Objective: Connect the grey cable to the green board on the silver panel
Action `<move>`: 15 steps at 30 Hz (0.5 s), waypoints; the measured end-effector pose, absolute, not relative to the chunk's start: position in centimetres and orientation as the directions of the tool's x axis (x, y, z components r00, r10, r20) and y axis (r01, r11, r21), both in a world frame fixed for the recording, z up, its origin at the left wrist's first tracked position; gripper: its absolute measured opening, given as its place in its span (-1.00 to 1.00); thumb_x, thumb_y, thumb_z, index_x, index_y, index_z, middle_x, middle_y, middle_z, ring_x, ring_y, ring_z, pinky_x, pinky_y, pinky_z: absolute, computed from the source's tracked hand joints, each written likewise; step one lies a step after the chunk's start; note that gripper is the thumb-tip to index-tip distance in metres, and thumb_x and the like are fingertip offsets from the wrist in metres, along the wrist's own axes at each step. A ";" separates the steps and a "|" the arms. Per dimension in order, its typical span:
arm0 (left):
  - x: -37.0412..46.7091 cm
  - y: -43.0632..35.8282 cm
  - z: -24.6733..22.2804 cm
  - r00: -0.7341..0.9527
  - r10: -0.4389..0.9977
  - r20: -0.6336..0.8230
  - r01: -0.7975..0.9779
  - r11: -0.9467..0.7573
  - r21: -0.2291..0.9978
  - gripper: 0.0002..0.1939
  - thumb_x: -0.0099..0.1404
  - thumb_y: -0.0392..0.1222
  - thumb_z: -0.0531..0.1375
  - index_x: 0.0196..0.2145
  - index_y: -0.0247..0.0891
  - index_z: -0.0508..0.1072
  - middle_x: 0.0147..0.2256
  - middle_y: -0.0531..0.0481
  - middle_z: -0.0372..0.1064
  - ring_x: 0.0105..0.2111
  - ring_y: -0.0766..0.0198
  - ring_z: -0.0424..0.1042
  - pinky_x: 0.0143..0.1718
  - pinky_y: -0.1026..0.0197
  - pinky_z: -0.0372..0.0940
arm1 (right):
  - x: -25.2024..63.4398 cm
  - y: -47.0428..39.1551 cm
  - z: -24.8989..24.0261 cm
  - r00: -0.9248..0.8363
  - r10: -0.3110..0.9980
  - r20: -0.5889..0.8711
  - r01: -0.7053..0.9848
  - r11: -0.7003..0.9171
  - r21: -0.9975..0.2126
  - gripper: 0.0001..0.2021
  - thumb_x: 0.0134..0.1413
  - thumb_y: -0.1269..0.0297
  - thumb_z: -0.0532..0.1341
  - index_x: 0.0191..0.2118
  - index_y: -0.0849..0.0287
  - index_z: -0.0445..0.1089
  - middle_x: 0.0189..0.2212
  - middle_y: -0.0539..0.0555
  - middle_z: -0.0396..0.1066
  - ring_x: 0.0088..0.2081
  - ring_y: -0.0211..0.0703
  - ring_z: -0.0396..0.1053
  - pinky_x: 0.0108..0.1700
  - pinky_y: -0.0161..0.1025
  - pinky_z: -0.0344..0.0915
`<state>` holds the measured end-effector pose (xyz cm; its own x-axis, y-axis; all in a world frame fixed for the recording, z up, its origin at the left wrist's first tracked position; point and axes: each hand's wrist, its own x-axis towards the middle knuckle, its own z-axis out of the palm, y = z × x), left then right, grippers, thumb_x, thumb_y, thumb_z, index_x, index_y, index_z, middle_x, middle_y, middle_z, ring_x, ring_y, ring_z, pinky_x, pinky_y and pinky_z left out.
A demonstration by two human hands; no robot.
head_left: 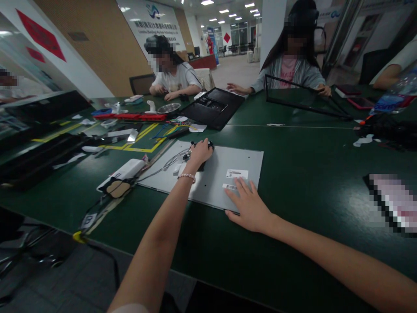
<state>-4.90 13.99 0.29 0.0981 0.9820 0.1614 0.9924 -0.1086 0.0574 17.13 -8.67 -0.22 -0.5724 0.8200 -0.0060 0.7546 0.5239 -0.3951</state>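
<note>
A flat silver-grey panel [218,191] with white labels lies on the green table. My left hand [200,153], with a beaded bracelet at the wrist, is closed over a small black part [210,146] near the panel's far edge. Thin grey cables [169,164] run from there toward the left. My right hand [249,208] rests with its fingers spread on the panel's near right corner, beside the labels, and holds nothing.
Left of the panel is a white power bank [125,174] with cables. Beyond lie a black laptop-like shell [213,106] and red strips [130,116]. Across the table [309,174], one person sits and another holds a black frame [293,105]. A phone [392,202] lies at right.
</note>
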 end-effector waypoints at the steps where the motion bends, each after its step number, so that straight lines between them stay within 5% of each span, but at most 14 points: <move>1: -5.1 14.6 0.3 0.109 0.986 0.125 0.991 -0.118 0.064 -0.53 0.39 -0.17 -0.03 0.20 -0.38 0.22 0.10 -0.38 0.37 0.15 -0.11 0.31 0.18 -0.17 0.07 | 17.1 -8.6 -0.3 -0.575 0.818 -0.003 0.752 0.526 -0.397 -0.25 0.27 -0.19 -0.08 0.41 0.18 -0.02 0.45 0.28 -0.28 0.42 0.32 -0.40 0.35 0.27 -0.33; 9: -6.6 17.8 -0.3 0.118 0.993 -0.018 0.986 -0.115 0.123 -0.41 0.37 -0.10 0.00 0.32 -0.24 0.08 0.14 -0.24 0.37 0.18 -0.08 0.31 0.22 -0.11 0.05 | 16.9 -8.6 -0.7 -0.552 0.832 0.054 0.764 0.530 -0.369 -0.30 0.27 -0.13 -0.01 0.38 0.18 0.06 0.43 0.35 -0.22 0.42 0.31 -0.35 0.35 0.27 -0.32; 15: -8.9 18.8 0.3 0.136 0.984 0.115 0.935 -0.166 0.314 -0.37 0.32 -0.18 0.03 0.33 -0.24 0.13 0.22 -0.14 0.29 0.18 0.04 0.31 0.19 0.09 0.16 | 17.0 -8.6 -0.6 -0.562 0.826 0.046 0.754 0.535 -0.381 -0.29 0.28 -0.14 -0.04 0.39 0.19 0.05 0.43 0.33 -0.23 0.42 0.29 -0.36 0.35 0.26 -0.33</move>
